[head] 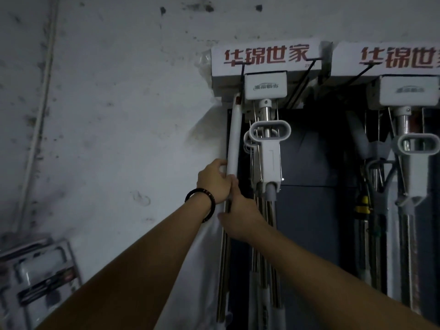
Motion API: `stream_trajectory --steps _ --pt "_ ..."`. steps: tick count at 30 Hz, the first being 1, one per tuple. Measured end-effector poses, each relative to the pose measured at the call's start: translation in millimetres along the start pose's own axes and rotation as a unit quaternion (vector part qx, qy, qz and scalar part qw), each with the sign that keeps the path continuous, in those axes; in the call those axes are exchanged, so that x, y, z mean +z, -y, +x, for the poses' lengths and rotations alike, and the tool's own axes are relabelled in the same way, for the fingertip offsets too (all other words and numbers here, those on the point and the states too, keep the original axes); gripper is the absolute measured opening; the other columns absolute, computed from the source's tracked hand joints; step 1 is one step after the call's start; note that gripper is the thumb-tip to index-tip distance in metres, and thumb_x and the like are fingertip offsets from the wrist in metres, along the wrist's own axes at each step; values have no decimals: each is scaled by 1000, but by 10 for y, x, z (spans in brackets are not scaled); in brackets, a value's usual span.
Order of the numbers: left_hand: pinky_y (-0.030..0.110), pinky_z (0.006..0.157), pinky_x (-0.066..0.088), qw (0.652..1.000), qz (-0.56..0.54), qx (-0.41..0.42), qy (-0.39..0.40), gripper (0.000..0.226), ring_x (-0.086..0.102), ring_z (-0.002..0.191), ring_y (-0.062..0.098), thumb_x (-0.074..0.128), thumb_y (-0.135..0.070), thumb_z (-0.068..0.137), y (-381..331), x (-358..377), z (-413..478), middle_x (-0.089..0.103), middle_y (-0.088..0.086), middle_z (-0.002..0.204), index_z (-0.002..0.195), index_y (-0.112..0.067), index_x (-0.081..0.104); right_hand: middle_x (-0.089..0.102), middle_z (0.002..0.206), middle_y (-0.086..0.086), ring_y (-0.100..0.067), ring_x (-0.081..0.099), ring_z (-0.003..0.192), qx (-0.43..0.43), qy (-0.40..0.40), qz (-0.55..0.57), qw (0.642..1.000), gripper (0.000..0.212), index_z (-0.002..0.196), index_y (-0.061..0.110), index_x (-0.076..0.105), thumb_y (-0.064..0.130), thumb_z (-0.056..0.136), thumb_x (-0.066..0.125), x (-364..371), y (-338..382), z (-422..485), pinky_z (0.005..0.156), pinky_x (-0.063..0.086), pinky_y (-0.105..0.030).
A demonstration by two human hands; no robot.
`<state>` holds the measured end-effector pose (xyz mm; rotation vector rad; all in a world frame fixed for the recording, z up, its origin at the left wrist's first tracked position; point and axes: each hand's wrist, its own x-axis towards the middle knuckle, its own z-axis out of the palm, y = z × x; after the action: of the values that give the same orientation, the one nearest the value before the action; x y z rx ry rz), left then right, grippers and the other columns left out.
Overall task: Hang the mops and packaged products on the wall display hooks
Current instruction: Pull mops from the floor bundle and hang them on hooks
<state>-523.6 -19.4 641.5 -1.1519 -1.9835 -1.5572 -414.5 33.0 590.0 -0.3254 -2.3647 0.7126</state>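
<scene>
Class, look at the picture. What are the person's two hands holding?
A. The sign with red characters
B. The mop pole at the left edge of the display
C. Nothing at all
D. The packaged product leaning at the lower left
B: the left hand and the right hand both grip the mop pole, the left at the foot of its white sleeve, the right just below on the metal.

I read red 华锦世家 on the left header card (264, 58), 华锦世 cropped on the right header card (390, 59); the mop head (265, 88) logo blurs.
</scene>
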Motion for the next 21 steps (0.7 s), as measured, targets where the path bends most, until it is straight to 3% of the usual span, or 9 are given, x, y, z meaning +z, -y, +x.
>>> stream_trajectory --steps 4,7,9,10,12,14,16,19,21 --pt "45 86 63 998 10 -15 63 44 73 101 25 68 -21 92 309 34 -453 77 5 110 136 -20 62 65 126 -11 -21 69 93 14 1 -27 1000 100 165 30 -15 23 100 60 206 -248 -277 73 60 -33" --pt "25 79 60 996 -1 -13 83 34 73 95 19 70 -20 95 547 62 -976 76 -1 106 128 -21 65 68 117 -10 -20 70 93 3 -1 -38 999 74 164 24 22 21 100 59 457 -489 -549 71 58 -29" --pt "4 73 50 997 -12 -17 80 31 69 93 10 71 -21 95 708 87 -1368 73 -6 104 126 -21 66 69 111 -7 -21 69 97 -6 -21 -58 998 37 137 16 57 18 100 59 650 -657 -752 79 58 -29" --pt "1 72 48 996 -19 -24 78 30 68 92 8 71 -18 95 804 101 -1572 71 -8 103 124 -20 67 70 110 -6 -21 70 99 -7 -32 -51 998 26 125 15 63 17 99 60 749 -741 -879 81 57 -29" --pt "5 71 50 995 -37 -57 77 28 69 88 7 71 -14 94 1040 145 -1985 71 -11 101 121 -20 67 72 113 -3 -19 70 100 10 -46 -18 999 29 128 16 66 17 100 62 954 -899 -1170 82 55 -26" --pt "22 72 60 989 -53 -110 87 25 71 85 10 72 -16 94 1345 225 -2441 72 -11 100 118 -24 68 74 111 1 -14 70 96 58 -36 34 997 31 131 20 66 15 100 64 1161 -1062 -1501 80 52 -19" --pt "37 73 63 979 -59 -165 102 21 73 87 17 71 -18 94 1634 295 -2924 72 -10 98 112 -28 68 76 100 6 -10 70 89 116 -15 86 989 22 116 29 70 15 99 66 1416 -1274 -1826 76 53 -19" --pt "44 75 62 960 -53 -241 135 14 73 88 26 72 -20 92 2064 411 -3714 74 -4 100 100 -30 70 76 85 2 -20 75 79 201 14 124 972 10 89 35 70 28 95 67 1922 -1675 -2377 72 62 -43" --pt "41 76 61 941 -48 -297 157 11 74 87 26 72 -17 92 2295 459 -4231 76 2 104 101 -24 71 76 84 -7 -31 76 79 273 62 146 949 9 87 31 71 26 95 68 2305 -2000 -2807 67 63 -48"
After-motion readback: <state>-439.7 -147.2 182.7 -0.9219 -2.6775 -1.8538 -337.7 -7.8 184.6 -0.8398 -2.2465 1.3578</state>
